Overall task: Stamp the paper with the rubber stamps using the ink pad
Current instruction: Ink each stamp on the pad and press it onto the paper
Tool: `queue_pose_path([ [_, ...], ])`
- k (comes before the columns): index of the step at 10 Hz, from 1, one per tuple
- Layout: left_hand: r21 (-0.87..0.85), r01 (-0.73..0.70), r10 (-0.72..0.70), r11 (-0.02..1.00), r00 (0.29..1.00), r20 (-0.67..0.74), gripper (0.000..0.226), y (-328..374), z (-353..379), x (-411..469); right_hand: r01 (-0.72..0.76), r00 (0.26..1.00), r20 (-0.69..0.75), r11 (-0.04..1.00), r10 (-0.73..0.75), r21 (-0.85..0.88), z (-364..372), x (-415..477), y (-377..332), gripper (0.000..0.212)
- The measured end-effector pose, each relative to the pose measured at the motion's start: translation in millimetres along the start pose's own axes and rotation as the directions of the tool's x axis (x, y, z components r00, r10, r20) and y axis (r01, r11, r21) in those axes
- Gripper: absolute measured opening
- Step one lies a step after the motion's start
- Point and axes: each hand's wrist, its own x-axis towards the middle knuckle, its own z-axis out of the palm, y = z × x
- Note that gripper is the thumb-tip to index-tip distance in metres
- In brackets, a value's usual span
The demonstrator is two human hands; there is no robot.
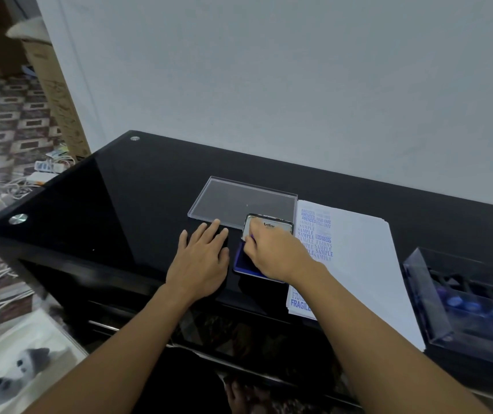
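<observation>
On the glossy black table [120, 189], the ink pad [243, 259] sits open just left of the paper [358, 249], its blue pad facing up and its hinged lid [272, 224] tipped up at the back. You can read "Artline" on that lid, partly cut off by the fingers.

The paper's left edge is pretty packed with blue prints: "AMENDED" 3 times at the top, a bunch of "SAMPLE" below it, one "EXPRESS", and "FRAGILE" down at the near corner. A few others are too blurry to read.

The person's right hand [275, 255] reaches in over the ink pad, knuckles up, fingers bunched down and pinching a small purple rubber stamp [251, 235] against the pad's far end. The hand hides most of it.

The left hand [200, 258] lies flat on the table just left of the ink pad, palm down, fingers straight and a bit spread, holding nothing.

A clear plastic lid [239, 201] lies flat behind both hands. The clear stamp box [424, 294] sits on the paper's right side, with blue-topped stamps [472, 306] inside.
</observation>
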Motion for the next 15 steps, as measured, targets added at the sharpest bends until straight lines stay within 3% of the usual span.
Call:
queue_pose_path([
  [7, 0.033, 0.003, -0.003, 0.999, 1.000, 0.002, 0.052, 2.0, -0.3, -1.5, -0.003, 0.997, -0.083, 1.000, 0.003, -0.003, 9.1, -3.0, -0.6, 0.017],
  [15, 0.032, 0.003, -0.003, 0.999, 1.000, 0.011, 0.052, 2.1, -0.7, -1.1, -0.034, 0.999, -0.020, 0.999, 0.035, 0.008, 2.9, 4.8, -0.5, 0.019],
])
